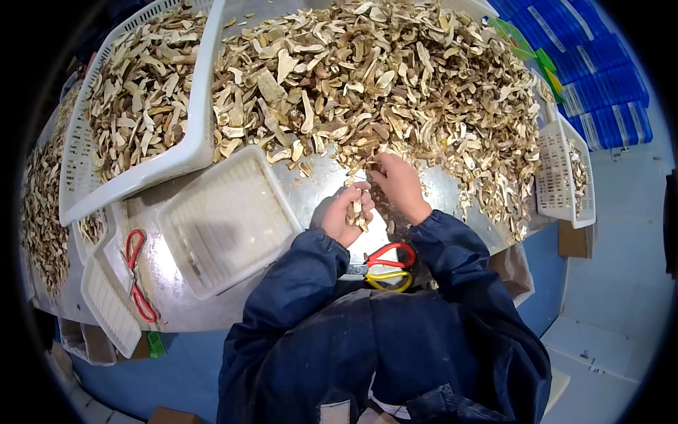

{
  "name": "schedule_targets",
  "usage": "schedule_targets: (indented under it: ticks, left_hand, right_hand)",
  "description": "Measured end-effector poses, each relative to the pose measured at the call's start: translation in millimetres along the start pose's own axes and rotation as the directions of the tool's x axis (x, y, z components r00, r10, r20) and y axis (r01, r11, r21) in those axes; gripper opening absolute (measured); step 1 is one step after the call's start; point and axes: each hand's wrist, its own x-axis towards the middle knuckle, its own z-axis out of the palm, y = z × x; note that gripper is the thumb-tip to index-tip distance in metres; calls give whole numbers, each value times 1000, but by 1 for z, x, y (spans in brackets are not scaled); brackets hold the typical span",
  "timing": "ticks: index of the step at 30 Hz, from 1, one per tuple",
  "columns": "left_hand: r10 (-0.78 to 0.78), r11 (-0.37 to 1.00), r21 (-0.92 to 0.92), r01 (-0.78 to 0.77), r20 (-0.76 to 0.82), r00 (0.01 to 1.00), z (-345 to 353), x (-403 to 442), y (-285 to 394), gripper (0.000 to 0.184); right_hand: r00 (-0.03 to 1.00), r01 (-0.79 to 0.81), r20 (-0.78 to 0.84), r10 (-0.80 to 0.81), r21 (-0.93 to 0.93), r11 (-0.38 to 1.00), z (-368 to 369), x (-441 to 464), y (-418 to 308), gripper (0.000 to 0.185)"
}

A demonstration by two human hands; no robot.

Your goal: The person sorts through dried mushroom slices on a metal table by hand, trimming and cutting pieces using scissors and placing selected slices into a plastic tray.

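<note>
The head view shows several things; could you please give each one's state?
Left hand: curled around pale brown slices
Right hand: curled, grip unclear
Large white perforated plastic basket: filled with slices
Red-handled metal scissors: handle loops apart
Red-and-yellow-handled metal scissors: opening unclear
Blue plastic containers: stacked

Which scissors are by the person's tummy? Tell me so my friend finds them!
Find the metal table heaped with dried mushroom slices. Just below the left hand, by the dark blue jacket, are the scissors. One loop is red, the other yellow; the other pair has only red.
</note>
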Motion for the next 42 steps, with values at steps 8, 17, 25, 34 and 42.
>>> schedule_targets:
  ticks: [8,17,25,34,42]
  left_hand:
    - [46,990,-129,-55,-68,997,-6,5,-2,21]
    - [42,996,-76,-49,-92,995,14,1,-2,36]
    - [-37,979,-199,42,25,999,-8,4,-2,19]
    - [-20,977,-211,18,-5,1000,-7,3,-1,17]
    - [0,975,-223,7,31,1000,-10,6,-2,18]
  right_hand:
    - [808,-584,557,192,799,141,-42,-24,14,20]
    - [847,-521,509,153,737,430,-62,-39,-27,19]
    - [969,-229,-80,235,74,971,-31,3,24,16]
    - [988,-136,-72,137,23,990,-22,5,33,12]
    - [997,-54,-60,46,-139,989,-19,-2,11,16]
